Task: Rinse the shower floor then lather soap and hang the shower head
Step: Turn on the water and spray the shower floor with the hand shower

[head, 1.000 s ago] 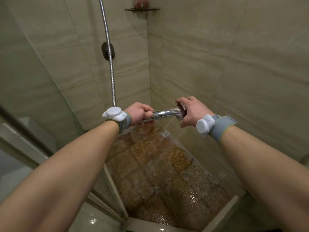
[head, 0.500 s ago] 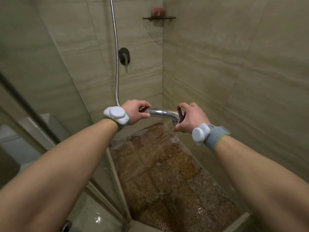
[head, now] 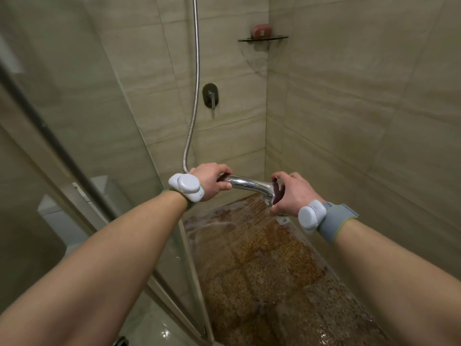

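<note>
1. A clear glass shower panel (head: 82,151) closes the left side of the stall, evidently to contain the spray.
2. A ribbed metal hose (head: 197,71) hangs down the back wall and curves in behind the left wrist, with slack to spare.
3. The left hand (head: 212,182) has its fingers wrapped round the handle of the curved chrome shower head (head: 249,186), which is held roughly level above the far end of the floor.
4. A reddish soap bar (head: 262,29) sits on the dark corner shelf (head: 274,38). Lathering is judged not yet begun.
5. The right hand (head: 293,193) curls round the spray end, apparently to aim it downward.
6. The brown pebbled shower floor (head: 299,283) is wet, with water streaks falling onto it. Rinsing is judged under way.
</note>
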Available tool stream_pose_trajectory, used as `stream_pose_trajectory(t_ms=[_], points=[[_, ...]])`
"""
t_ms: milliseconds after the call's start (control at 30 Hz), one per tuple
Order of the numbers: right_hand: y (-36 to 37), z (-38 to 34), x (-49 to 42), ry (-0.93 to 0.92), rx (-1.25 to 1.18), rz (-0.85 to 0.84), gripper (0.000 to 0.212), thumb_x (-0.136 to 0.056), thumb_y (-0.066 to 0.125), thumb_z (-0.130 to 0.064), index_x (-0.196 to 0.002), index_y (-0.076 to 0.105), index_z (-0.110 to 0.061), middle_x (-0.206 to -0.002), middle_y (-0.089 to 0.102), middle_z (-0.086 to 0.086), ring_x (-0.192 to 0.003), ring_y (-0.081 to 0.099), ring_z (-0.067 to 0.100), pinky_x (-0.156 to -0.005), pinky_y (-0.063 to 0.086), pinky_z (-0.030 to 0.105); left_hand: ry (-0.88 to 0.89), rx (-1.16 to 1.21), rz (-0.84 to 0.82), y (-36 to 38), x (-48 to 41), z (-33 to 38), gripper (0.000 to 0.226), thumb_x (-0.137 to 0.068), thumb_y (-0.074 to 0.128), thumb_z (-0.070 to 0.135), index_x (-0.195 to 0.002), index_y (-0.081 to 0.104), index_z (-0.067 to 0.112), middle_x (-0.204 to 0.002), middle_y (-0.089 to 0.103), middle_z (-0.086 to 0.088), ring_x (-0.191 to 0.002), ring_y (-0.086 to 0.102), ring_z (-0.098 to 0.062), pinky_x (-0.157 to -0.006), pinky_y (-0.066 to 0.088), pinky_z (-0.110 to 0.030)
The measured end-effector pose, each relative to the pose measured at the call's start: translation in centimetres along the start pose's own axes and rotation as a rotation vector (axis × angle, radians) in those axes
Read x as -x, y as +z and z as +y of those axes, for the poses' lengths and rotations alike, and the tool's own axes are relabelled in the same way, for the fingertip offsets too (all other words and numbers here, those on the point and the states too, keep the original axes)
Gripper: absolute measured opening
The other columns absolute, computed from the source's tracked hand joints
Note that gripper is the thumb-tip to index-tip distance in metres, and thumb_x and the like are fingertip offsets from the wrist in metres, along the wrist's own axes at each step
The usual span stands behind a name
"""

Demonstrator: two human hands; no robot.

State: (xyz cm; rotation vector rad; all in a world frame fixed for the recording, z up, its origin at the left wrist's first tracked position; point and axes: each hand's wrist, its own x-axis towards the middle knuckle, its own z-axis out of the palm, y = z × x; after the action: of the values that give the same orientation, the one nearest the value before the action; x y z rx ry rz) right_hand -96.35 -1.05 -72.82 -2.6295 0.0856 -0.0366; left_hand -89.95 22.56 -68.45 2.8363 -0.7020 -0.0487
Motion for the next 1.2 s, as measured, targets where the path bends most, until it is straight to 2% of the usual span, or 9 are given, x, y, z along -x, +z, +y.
stream_pose_trajectory(t_ms=[267,667,867,1200], points=[[0.7,-0.2,-0.3,-0.003,-0.064,0.089,0.097,-0.045,0.090,-0.043,-0.131,0.045,-0.034,-0.118,0.044,0.002,-0.105,0.052,0.025,-0.086,0.050,0.034,-0.013,0.025,0.028,-0.6,-0.2,-0.4,0.038,-0.082,0.066,0.040,-0.118,0.059,0.030,-0.111,0.061,0.003,-0.104,0.055,-0.020,-0.091,0.044,-0.035],[1.5,-0.8,-1.4,-0.003,-0.105,0.132,0.097,-0.040,0.090,-0.046,-0.127,0.047,-0.037,-0.121,0.044,0.002,-0.106,0.053,0.025,-0.090,0.051,0.036,-0.020,0.001,0.033,-1.4,-1.0,-1.2,0.038,-0.080,0.068,0.040,-0.116,0.061,0.029,-0.106,0.062,0.001,-0.099,0.056,-0.020,-0.084,0.045,-0.031],[2.5,-1.3,-2.1,0.018,-0.131,0.166,0.097,-0.038,0.090,-0.047,-0.125,0.046,-0.040,-0.124,0.043,0.002,-0.106,0.053,0.025,-0.087,0.049,0.034,-0.035,-0.036,0.020,-2.0,-1.6,-1.7,0.039,-0.079,0.069,0.043,-0.115,0.060,0.031,-0.107,0.063,0.002,-0.100,0.057,-0.021,-0.090,0.048,-0.038],[4.0,-2.0,-2.2,0.022,-0.176,0.186,0.095,-0.038,0.090,-0.045,-0.122,0.046,-0.042,-0.127,0.041,0.002,-0.108,0.053,0.028,-0.091,0.052,0.040,-0.036,-0.048,0.034,-1.9,-1.1,-2.6,0.037,-0.078,0.069,0.042,-0.113,0.061,0.031,-0.104,0.061,0.003,-0.099,0.057,-0.022,-0.089,0.047,-0.041]])
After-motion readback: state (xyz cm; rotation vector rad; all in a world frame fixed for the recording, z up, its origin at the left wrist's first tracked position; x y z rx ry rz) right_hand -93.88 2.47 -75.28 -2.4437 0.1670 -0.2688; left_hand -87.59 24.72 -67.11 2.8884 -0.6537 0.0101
